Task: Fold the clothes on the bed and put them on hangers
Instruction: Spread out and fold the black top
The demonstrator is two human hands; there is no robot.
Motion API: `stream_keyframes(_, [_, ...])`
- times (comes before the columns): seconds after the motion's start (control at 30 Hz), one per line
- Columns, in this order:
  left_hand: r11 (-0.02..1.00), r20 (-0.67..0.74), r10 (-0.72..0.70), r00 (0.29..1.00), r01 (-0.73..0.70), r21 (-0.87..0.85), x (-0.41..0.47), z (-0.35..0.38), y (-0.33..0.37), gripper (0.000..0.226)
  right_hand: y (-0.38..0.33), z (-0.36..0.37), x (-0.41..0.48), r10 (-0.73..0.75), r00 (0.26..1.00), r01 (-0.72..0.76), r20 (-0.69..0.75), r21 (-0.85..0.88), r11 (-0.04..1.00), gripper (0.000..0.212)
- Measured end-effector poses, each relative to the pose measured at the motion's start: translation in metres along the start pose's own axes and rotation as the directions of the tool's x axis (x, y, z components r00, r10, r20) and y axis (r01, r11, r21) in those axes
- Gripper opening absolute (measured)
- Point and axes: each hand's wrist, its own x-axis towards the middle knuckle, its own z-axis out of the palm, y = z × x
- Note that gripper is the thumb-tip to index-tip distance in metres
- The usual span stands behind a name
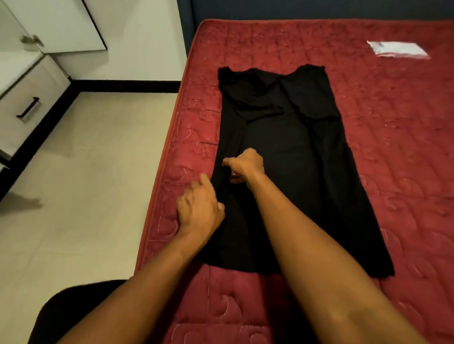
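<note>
We find the fingers (234, 179) of the right hand (246, 165) curled under the palm and clamped on a fold of the black garment (286, 148), near its left edge, with the thumb pointing left. The fingers (205, 181) of the left hand (200, 209) are bent and close together over that same edge, nearer the hem. The thumb lies on the cloth, but we cannot tell whether this hand pinches it.

The garment lies flat and lengthwise on the bed (389, 131), a red quilted mattress, hem toward the person and neckline at the far end. The upper part shows creases.

A white plastic packet (397, 50) lies well apart at the far right of the bed. Left of the bed we note the pale tiled floor (92, 172) and a drawer unit (25, 105) with a dark handle against the wall.

Both forearms are bare and reach forward and leftward. The right arm crosses over the garment's lower half and hides part of it. The left wrist rests at the garment's edge.
</note>
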Motion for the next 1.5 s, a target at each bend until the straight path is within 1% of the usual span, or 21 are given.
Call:
stream_keyframes(0.07, [0.999, 0.052, -0.039, 0.998, 0.040, -0.029, -0.018, -0.009, -0.007, 0.060, 0.013, 0.005, -0.027, 0.035, 0.998, -0.037, 0.054, 0.030, 0.999, 0.028])
stream_keyframes(0.13, [0.986, 0.076, -0.089, 0.993, 0.098, -0.138, -0.035, -0.019, -0.014, 0.053, 0.026, 0.006, -0.051, 0.039, 0.997, -0.045, 0.067, 0.091, 0.995, 0.021])
stream_keyframes(0.2, [0.969, 0.045, -0.109, 0.993, 0.116, -0.220, -0.054, -0.031, -0.015, 0.044, 0.031, 0.004, -0.069, 0.011, 0.999, -0.016, 0.033, 0.153, 0.988, 0.010])
stream_keyframes(0.3, [0.970, -0.128, -0.001, 0.992, -0.029, -0.240, -0.078, -0.039, 0.000, 0.032, 0.026, -0.008, -0.080, 0.012, 0.999, -0.003, -0.034, 0.264, 0.964, 0.008])
stream_keyframes(0.37, [0.961, -0.213, 0.144, 0.966, -0.187, -0.202, -0.091, -0.037, 0.018, 0.038, 0.023, -0.020, -0.079, -0.027, 0.989, 0.058, -0.145, 0.220, 0.974, 0.012])
stream_keyframes(0.4, [0.953, -0.214, 0.217, 0.953, -0.254, -0.167, -0.097, -0.035, 0.027, 0.046, 0.026, -0.027, -0.078, -0.050, 0.979, 0.085, -0.200, 0.172, 0.981, 0.016])
stream_keyframes(0.47, [0.931, -0.131, 0.337, 0.932, -0.351, -0.099, -0.106, -0.030, 0.044, 0.060, 0.036, -0.040, -0.075, -0.040, 0.963, 0.082, -0.267, 0.150, 0.985, 0.021])
stream_keyframes(0.5, [0.918, -0.039, 0.385, 0.922, -0.387, -0.087, -0.108, -0.026, 0.049, 0.059, 0.042, -0.045, -0.074, -0.001, 0.968, 0.049, -0.249, 0.185, 0.982, 0.019])
stream_keyframes(0.57, [0.905, 0.134, 0.425, 0.895, -0.414, -0.102, -0.107, -0.021, 0.054, 0.039, 0.054, -0.052, -0.069, 0.082, 0.988, -0.041, -0.129, 0.290, 0.956, 0.015])
stream_keyframes(0.63, [0.908, 0.140, 0.408, 0.902, -0.385, -0.168, -0.097, -0.015, 0.050, 0.033, 0.059, -0.059, -0.061, 0.102, 0.994, -0.084, -0.038, 0.335, 0.939, 0.016])
stream_keyframes(0.73, [0.913, 0.041, 0.265, 0.964, -0.236, -0.333, -0.060, -0.009, 0.029, 0.026, 0.055, -0.066, -0.050, 0.083, 0.997, -0.077, -0.005, 0.322, 0.944, 0.021])
stream_keyframes(0.8, [0.892, 0.030, 0.176, 0.984, -0.147, -0.427, -0.034, -0.008, 0.011, 0.016, 0.051, -0.067, -0.046, 0.057, 0.997, -0.069, 0.051, 0.271, 0.960, 0.025])
stream_keyframes(0.87, [0.866, 0.096, 0.150, 0.984, -0.084, -0.493, -0.023, -0.004, -0.004, 0.014, 0.047, -0.065, -0.048, 0.009, 0.993, -0.026, 0.122, 0.140, 0.990, 0.026])
stream_keyframes(0.9, [0.859, 0.165, 0.153, 0.974, -0.049, -0.509, -0.025, -0.001, -0.008, 0.025, 0.045, -0.064, -0.049, -0.009, 0.989, 0.000, 0.146, 0.062, 0.998, 0.025])
stream_keyframes(0.97, [0.879, 0.307, 0.151, 0.940, 0.015, -0.477, -0.040, 0.010, -0.015, 0.048, 0.045, -0.063, -0.051, -0.028, 0.988, 0.034, 0.151, -0.037, 0.999, 0.030])
stream_keyframes(1.07, [0.905, 0.394, 0.125, 0.911, 0.058, -0.422, -0.058, 0.020, -0.022, 0.064, 0.047, -0.067, -0.056, -0.029, 0.996, 0.032, 0.084, -0.032, 0.999, 0.021])
stream_keyframes(1.13, [0.900, 0.398, 0.096, 0.912, 0.092, -0.427, -0.057, 0.015, -0.021, 0.062, 0.051, -0.067, -0.065, 0.007, 0.994, -0.003, 0.113, -0.039, 0.999, 0.018])
stream_keyframes(1.27, [0.897, 0.500, 0.036, 0.865, 0.192, -0.397, -0.053, -0.004, -0.013, 0.062, 0.063, -0.059, -0.093, 0.022, 0.970, 0.023, 0.241, -0.181, 0.983, 0.040])
stream_keyframes(1.33, [0.895, 0.545, 0.012, 0.839, 0.234, -0.380, -0.053, -0.007, -0.012, 0.060, 0.069, -0.059, -0.103, 0.012, 0.972, 0.034, 0.233, -0.193, 0.981, 0.043])
stream_keyframes(1.4, [0.918, 0.554, 0.000, 0.832, 0.220, -0.330, -0.056, -0.012, -0.011, 0.064, 0.073, -0.065, -0.108, 0.001, 0.978, 0.032, 0.207, -0.153, 0.988, 0.043])
stream_keyframes(1.5, [0.926, 0.511, -0.014, 0.860, 0.203, -0.317, -0.057, -0.019, -0.011, 0.066, 0.073, -0.081, -0.113, 0.000, 0.990, 0.019, 0.141, -0.131, 0.991, 0.038])
